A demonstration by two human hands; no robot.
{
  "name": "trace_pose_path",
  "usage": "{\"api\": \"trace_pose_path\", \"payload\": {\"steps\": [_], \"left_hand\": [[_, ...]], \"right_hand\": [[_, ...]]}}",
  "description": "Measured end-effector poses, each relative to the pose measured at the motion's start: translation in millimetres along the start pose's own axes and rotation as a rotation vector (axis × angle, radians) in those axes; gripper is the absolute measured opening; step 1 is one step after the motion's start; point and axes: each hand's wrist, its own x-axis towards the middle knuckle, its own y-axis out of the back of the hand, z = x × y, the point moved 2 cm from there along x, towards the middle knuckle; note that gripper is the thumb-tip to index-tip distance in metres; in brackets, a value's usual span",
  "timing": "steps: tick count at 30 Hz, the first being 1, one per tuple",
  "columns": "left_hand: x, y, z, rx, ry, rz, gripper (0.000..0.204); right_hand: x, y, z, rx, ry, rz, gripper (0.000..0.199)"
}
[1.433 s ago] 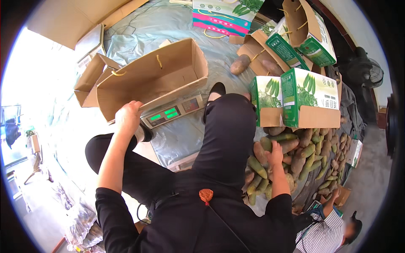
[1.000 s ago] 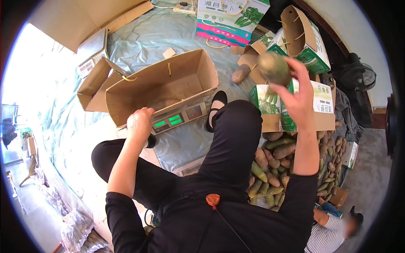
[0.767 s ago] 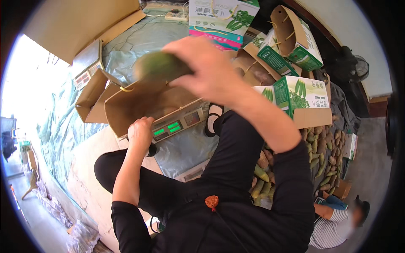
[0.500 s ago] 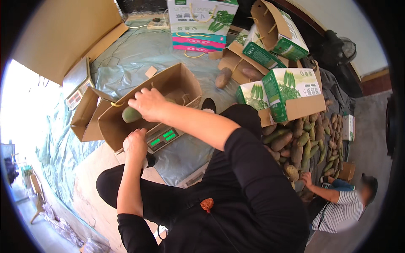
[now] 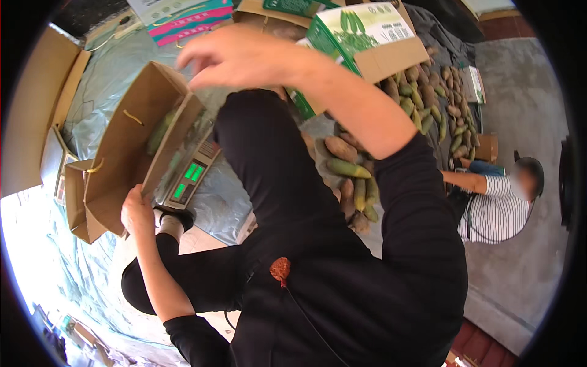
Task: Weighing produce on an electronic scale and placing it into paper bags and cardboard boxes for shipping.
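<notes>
A tall open cardboard box [image 5: 113,165] with yellow rope handles stands on a weighing scale [image 5: 199,164] with a lit green display. My left hand [image 5: 138,211] is closed on the box's near rim at the corner. Inside, a green radish [image 5: 160,133] shows in part behind the box wall. My right hand [image 5: 229,58] is raised over the box's far corner, fingers bent and apart, with nothing visible in it. Its thumb tip overlaps that corner; I cannot tell whether it touches.
Printed green-and-white cartons [image 5: 361,37] stand ahead on the right. Beyond my knee lie heaps of radishes [image 5: 422,98]. A person in a striped shirt [image 5: 498,205] sits at the far right. A smaller cardboard box [image 5: 76,202] adjoins the large one.
My right hand has let go of the green radish and risen out of the box. The whole view has swung to the right. My left hand stays at the box's near end.
</notes>
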Motion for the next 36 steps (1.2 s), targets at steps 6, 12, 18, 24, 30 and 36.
{"api": "trace_pose_path", "payload": {"steps": [6,12,18,24,30,36], "left_hand": [[2,8,16,-0.011,0.013,-0.050,0.022],[10,-5,23,-0.014,-0.022,-0.067,0.021],[3,2,6,0.019,0.007,-0.031,0.021],[2,1,9,-0.016,0.010,-0.020,0.023],[-2,1,10,0.008,-0.047,0.072,0.022],[2,0,14,-0.043,-0.042,0.034,0.019]], "right_hand": [[-182,16,131,-0.200,-0.600,0.141,0.026],[-403,-95,240,-0.272,-1.166,-0.032,0.026],[-422,-155,213,-0.274,-1.349,-0.315,0.030],[-401,-183,218,-0.518,-1.139,-0.440,0.032],[-393,-209,229,-0.687,-0.918,-0.722,0.027],[-399,-229,238,-0.725,-0.955,-0.860,0.028]]}}
